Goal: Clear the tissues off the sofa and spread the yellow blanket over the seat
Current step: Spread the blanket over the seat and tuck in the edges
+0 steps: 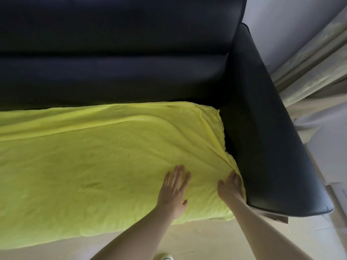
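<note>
While hands press blanket (93,156) | armrest (272,137) just beside | curtain (309,62) behind

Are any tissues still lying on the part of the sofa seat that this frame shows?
No: the yellow blanket covers the visible seat of the sofa, and only the left hand and right hand rest on it.
</note>
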